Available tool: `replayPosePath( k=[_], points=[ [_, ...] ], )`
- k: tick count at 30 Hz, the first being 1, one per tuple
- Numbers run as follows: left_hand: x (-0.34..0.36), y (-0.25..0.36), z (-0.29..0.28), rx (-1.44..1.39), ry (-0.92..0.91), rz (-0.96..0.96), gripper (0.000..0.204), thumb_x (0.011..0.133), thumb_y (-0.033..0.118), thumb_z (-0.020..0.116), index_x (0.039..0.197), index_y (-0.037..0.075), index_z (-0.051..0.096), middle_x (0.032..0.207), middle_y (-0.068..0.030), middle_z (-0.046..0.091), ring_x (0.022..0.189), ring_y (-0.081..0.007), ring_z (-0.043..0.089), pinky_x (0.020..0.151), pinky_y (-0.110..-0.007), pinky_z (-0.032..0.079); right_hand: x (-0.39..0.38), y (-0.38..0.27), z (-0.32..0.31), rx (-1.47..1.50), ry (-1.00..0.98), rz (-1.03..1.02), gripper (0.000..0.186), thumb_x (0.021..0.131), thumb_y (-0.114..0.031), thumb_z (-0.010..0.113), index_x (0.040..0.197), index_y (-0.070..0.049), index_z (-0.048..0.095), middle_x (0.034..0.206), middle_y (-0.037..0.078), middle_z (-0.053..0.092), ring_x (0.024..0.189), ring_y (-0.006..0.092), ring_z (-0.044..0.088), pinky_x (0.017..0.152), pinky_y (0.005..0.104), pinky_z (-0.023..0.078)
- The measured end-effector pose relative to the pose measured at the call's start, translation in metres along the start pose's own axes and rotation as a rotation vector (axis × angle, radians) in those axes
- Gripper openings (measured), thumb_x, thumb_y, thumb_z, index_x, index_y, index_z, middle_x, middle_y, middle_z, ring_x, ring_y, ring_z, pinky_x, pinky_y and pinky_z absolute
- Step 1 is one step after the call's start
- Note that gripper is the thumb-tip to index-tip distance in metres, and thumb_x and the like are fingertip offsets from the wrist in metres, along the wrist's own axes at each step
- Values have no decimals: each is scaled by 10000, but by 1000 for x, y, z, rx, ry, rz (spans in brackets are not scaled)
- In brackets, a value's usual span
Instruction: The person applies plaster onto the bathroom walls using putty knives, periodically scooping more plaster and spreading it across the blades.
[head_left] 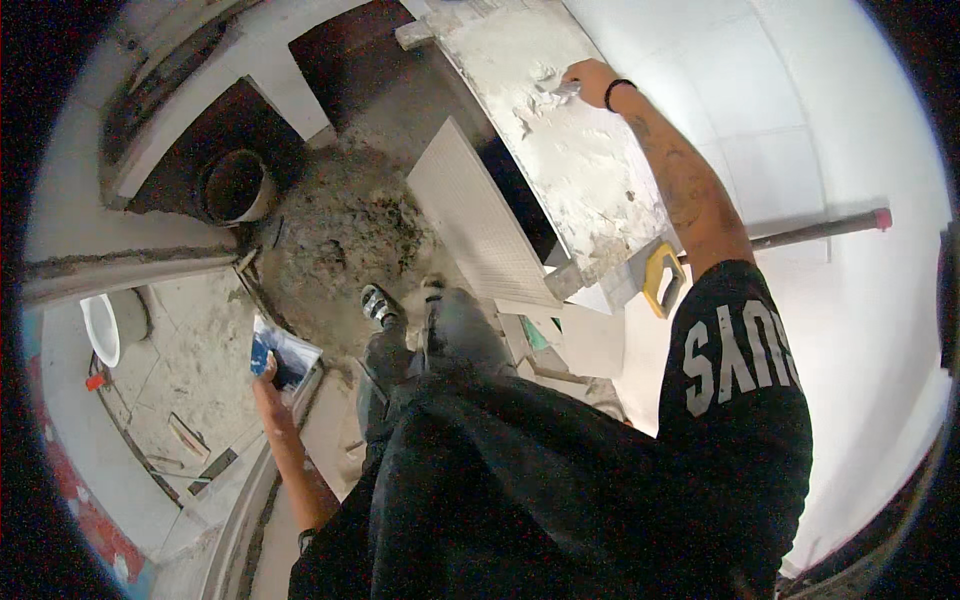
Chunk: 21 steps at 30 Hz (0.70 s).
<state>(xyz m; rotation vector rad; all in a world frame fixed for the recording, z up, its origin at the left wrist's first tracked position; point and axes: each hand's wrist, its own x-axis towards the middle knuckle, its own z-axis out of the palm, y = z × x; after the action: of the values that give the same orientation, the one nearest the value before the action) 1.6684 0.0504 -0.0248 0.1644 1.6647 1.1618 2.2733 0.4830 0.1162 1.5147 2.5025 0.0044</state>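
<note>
My right hand (592, 82) reaches to the far end of a board (600, 185) coated with white paste. Its fingers are closed round a small scraper (568, 88), whose blade is at a heap of white paste (545, 95) and partly hidden. At the lower left, my left hand (268, 385) grips a flat, pale sheet-like tool (290, 358) with a blue part; its exact kind is unclear. A handsaw with a yellow handle (660, 282) lies at the board's near end, beside my right upper arm.
A ribbed tile (480, 215) leans beside the board. Rubble and wet dirt (350, 225) cover the floor ahead of my feet. A bucket (237, 187) stands at the far left, a white basin (103, 330) nearer left. A pipe (820, 230) juts along the right wall.
</note>
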Motion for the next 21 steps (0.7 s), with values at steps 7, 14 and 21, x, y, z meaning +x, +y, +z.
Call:
replayPosePath(
  k=[7, 14, 21],
  points=[
    [-4, 26, 15, -14, 89, -60, 252, 785, 174, 599, 990, 28, 585, 887, -25, 576, 769, -142, 543, 720, -283, 431, 15, 6, -41, 121, 64, 117, 310, 663, 37, 460, 893, -80, 633, 937, 106, 609, 875, 299, 554, 772, 372, 449],
    [-4, 2, 64, 188, 39, -192, 294, 785, 213, 599, 1011, 25, 582, 901, -8, 580, 802, -137, 533, 764, -286, 403, 18, 1, -3, 34, 129, -44, 313, 647, 31, 483, 897, -109, 610, 913, 59, 585, 903, 261, 546, 788, 375, 430],
    [25, 5, 120, -9, -77, -25, 297, 772, 198, 594, 1010, 20, 585, 925, -5, 572, 806, -121, 513, 787, -268, 379, -4, 26, -15, 40, -146, -127, 255, 709, -40, 512, 902, -155, 635, 926, 70, 617, 888, 258, 576, 781, 384, 452]
  ],
)
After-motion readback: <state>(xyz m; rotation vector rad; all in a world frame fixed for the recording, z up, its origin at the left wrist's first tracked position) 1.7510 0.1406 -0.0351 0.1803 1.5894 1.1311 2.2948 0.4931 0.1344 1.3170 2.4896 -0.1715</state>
